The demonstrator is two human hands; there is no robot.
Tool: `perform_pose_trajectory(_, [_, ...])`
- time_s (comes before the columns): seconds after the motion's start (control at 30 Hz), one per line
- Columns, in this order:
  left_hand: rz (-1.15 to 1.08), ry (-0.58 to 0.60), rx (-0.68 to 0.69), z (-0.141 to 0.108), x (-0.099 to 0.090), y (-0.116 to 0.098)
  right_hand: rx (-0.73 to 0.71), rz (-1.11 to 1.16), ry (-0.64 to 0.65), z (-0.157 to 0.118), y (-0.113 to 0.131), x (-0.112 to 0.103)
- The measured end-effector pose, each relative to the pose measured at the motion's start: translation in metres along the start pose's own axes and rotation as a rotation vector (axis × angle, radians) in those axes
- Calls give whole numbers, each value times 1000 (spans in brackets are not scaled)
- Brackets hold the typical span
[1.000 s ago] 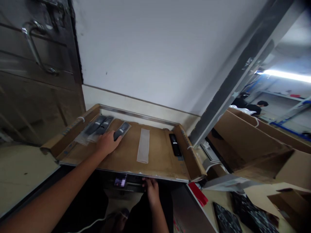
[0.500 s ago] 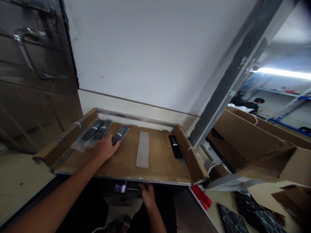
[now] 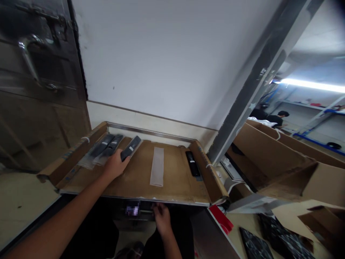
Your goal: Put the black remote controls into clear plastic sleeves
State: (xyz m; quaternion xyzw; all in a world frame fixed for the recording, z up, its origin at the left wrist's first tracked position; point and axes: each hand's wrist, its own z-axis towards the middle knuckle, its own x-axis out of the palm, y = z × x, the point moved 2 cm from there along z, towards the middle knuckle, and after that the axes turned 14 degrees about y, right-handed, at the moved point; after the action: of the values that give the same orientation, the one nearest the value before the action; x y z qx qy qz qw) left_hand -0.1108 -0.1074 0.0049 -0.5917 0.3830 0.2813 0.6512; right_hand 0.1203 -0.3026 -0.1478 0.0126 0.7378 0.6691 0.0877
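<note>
On the left part of the cardboard-lined tray (image 3: 172, 191), my left hand (image 3: 115, 166) is closed on the lower end of a bagged black remote (image 3: 131, 146). Two more black remotes in clear bags (image 3: 104, 145) lie to its left. A flat, pale sleeve (image 3: 157, 166) rests mid-tray. One black remote without a bag (image 3: 192, 163) lies by the right wall. My right hand (image 3: 162, 216) is below the tray's front edge, its fingers curled; what they hold, if anything, is too dark to see.
Cardboard walls (image 3: 212, 176) border the tray on both sides. Large cardboard boxes (image 3: 275, 162) stand to the right. A red item (image 3: 221, 218) is near the tray's front right corner. A metal door (image 3: 40, 72) is at left. People sit in the right background.
The view has shifted slightly. My left hand has the remote a little further left, and more of it shows past the fingers. My right hand stays below the tray.
</note>
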Motion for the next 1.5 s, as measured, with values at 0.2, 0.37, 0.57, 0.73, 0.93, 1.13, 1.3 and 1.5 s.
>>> perform_pose_trajectory(0.2, [-377,26,269,-5,-3,3,-98,-20,-34,-47,41,10])
perform_pose_trajectory(0.37, [-509,219,382,-22,-2,-13,-326,16,-150,-34,131,-10])
perform_pose_trajectory(0.57, [-630,384,396,-33,5,-27,-303,179,-43,67,202,-12])
perform_pose_trajectory(0.73, [-692,389,404,-31,4,-24,-363,104,-55,93,215,5])
perform_pose_trajectory(0.93, [-708,409,440,-27,10,-20,-398,3,-149,99,220,3])
perform_pose_trajectory(1.13, [-775,451,462,-24,18,-21,-529,-265,-237,101,246,4])
perform_pose_trajectory(1.3, [-781,407,471,-25,19,-23,-621,-476,-225,102,276,21])
perform_pose_trajectory(1.5, [-804,366,438,-22,19,-20,-663,-481,-185,113,308,33])
